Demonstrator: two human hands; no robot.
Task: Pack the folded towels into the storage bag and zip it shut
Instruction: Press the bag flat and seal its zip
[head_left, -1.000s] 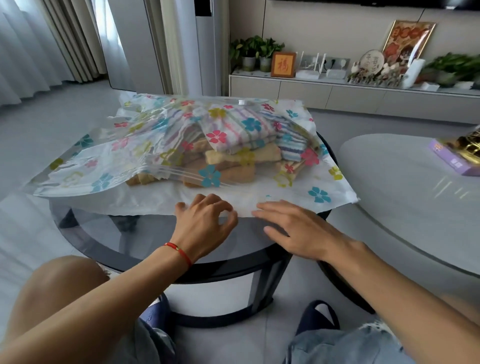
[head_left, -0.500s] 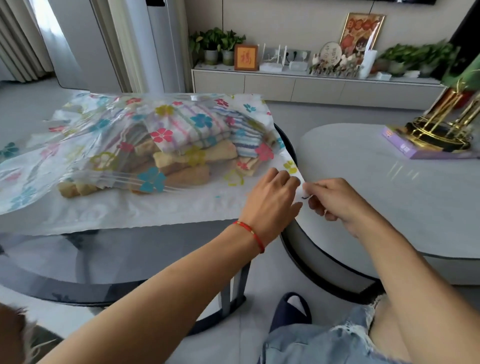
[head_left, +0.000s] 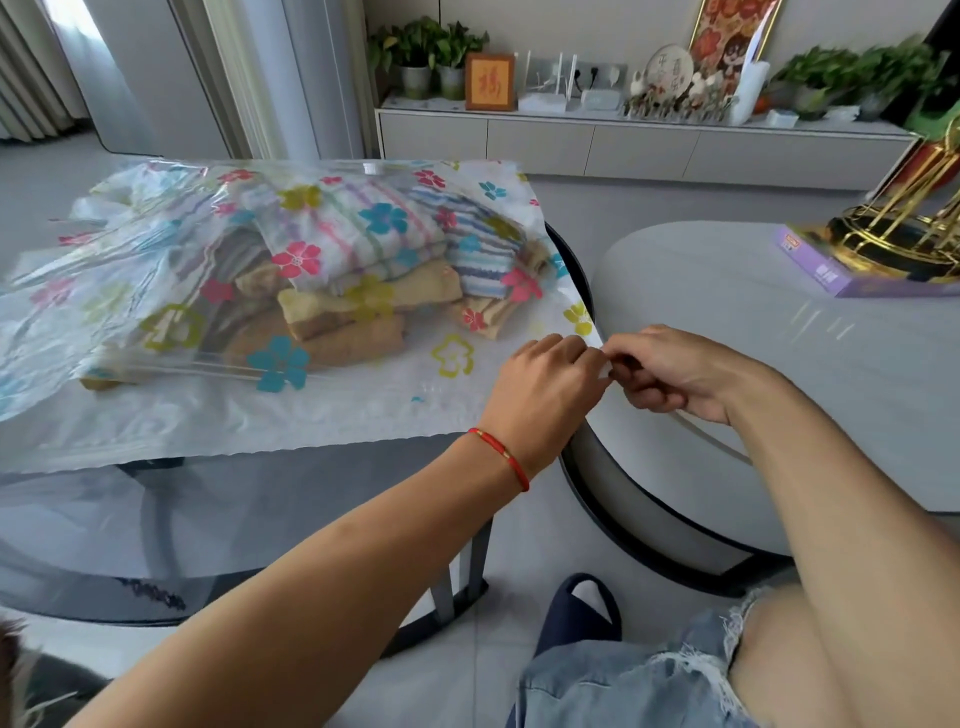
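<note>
Storage bag (head_left: 332, 410) lies flat on the glass table (head_left: 234, 519), folded towels (head_left: 358, 291) already inside, heaped toward the bag's middle and far side. Open mouth edge runs along the bag's near side, left to right.

Both hands meet at the bag's near right corner, over the table rim. Left hand (head_left: 545, 384), red bracelet (head_left: 501, 457) on the wrist, is curled with fingers closed on the corner. Right hand (head_left: 670, 374) pinches the same corner, thumb and fingers together on the plastic.

Judgement: sealing starts here. The seal's long axis runs leftward from the grip, so the coming pull goes away from this corner; left hand is nearer that run.

Hard to make out: any slider, hidden between the fingers. Cannot tell whether the mouth is partly pressed shut. The bag's left end is cut off.
</note>
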